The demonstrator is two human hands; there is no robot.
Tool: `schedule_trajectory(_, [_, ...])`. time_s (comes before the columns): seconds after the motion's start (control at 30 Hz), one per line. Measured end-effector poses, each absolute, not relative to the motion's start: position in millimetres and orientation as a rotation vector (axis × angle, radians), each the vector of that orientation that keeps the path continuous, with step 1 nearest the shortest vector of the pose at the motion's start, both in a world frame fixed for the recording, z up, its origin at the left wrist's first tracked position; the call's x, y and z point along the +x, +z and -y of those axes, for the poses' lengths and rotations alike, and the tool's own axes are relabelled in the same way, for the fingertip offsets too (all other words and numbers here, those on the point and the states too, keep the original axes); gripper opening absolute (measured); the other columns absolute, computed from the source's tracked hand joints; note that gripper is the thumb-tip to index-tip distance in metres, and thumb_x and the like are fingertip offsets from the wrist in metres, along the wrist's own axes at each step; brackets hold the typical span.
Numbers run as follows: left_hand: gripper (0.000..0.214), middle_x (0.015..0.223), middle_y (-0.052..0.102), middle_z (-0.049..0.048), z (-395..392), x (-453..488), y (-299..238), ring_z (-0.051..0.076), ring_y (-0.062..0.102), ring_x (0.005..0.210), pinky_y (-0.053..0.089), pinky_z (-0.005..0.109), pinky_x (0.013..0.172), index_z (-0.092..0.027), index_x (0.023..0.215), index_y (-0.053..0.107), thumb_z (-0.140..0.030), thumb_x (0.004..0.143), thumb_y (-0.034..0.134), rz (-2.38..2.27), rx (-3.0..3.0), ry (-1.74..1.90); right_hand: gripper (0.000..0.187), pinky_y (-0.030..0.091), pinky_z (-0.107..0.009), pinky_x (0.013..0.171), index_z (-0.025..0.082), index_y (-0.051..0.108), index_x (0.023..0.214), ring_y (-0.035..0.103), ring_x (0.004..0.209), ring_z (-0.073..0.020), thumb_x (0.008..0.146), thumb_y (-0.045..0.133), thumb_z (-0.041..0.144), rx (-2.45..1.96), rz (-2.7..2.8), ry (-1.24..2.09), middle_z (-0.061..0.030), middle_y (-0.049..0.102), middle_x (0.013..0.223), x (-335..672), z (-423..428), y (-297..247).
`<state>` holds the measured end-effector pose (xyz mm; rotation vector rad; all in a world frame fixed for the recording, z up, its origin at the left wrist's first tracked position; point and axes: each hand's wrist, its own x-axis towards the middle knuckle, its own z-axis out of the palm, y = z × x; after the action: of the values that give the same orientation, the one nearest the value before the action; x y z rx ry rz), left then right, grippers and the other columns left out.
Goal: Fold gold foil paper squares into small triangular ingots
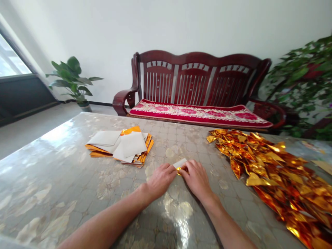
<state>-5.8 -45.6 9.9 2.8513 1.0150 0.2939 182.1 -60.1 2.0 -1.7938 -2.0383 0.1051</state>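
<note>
Bench [77, 180]: glossy patterned top, good for flat paper.
Sheet stack [121, 145]: far left, white sides up, within reach.
Left hand [160, 180]: pinches the small paper's left end.
Small paper [180, 165]: centre, gold and white, steadied from both sides.
Right hand [197, 178]: pinches its right end.
Gold pile [272, 173]: right, apart from the stack.

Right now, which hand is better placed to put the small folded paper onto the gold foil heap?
Probably the right hand: it touches the small white-and-gold folded paper and lies nearer the gold foil heap; the left hand is farther.
</note>
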Motion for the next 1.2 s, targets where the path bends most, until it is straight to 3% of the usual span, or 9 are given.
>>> schedule_trajectory(0.23, [0.017,0.096,0.063,0.0084,56,-1,19,0.024,0.056,0.088,0.047,0.034,0.077,-0.019,0.099,0.062,-0.012,0.093,0.048,-0.951,2.962,0.145,0.013,0.038,-0.032,0.079,0.025,0.067,0.082,0.055,0.088,-0.0212,0.079,0.070,0.036,-1.814,1.885,0.187,-0.0020,0.064,0.090,199,57,2])
schedule_trajectory(0.43, [0.015,0.089,0.065,0.0061,42,6,30,0.020,0.060,0.080,0.042,0.027,0.066,-0.019,0.087,0.064,-0.009,0.091,0.054,-0.883,2.922,0.101,0.019,0.039,-0.034,0.084,0.024,0.069,0.082,0.055,0.092,-0.0232,0.073,0.074,0.040,-1.843,1.815,0.163,-0.0026,0.064,0.094,206,56,-2])
schedule_trajectory(0.57, [0.015,0.085,0.064,0.0025,26,11,21,0.019,0.059,0.081,0.043,0.027,0.068,-0.020,0.089,0.064,-0.024,0.097,0.052,-0.861,2.943,0.176,0.017,0.038,-0.032,0.083,0.025,0.070,0.082,0.055,0.091,-0.0218,0.077,0.072,0.041,-1.840,1.847,0.150,-0.0024,0.064,0.093,206,58,-2])
schedule_trajectory(0.7, [0.020,0.101,0.065,0.0029,19,15,7,0.018,0.058,0.096,0.046,0.029,0.084,-0.019,0.102,0.063,-0.032,0.100,0.048,-0.778,2.945,0.383,0.015,0.038,-0.032,0.083,0.027,0.071,0.094,0.055,0.093,-0.0218,0.082,0.068,0.037,-1.851,1.865,0.116,-0.0019,0.065,0.097,206,58,-3])
schedule_trajectory(0.93, [0.027,0.119,0.064,0.0028,26,14,2,0.020,0.054,0.112,0.044,0.033,0.096,-0.022,0.125,0.055,-0.031,0.100,0.049,-0.842,2.929,0.454,0.013,0.039,-0.031,0.085,0.028,0.072,0.096,0.055,0.094,-0.0219,0.087,0.063,0.030,-1.851,1.856,0.099,-0.0031,0.065,0.098,206,56,-4])
schedule_trajectory(1.2, [0.022,0.120,0.062,0.0031,50,27,-2,0.022,0.053,0.110,0.046,0.037,0.091,-0.024,0.121,0.055,-0.028,0.100,0.049,-1.103,2.891,0.378,0.013,0.039,-0.033,0.087,0.025,0.072,0.088,0.054,0.093,-0.0223,0.089,0.060,0.029,-1.822,1.852,0.073,-0.0043,0.065,0.096,207,56,-7])
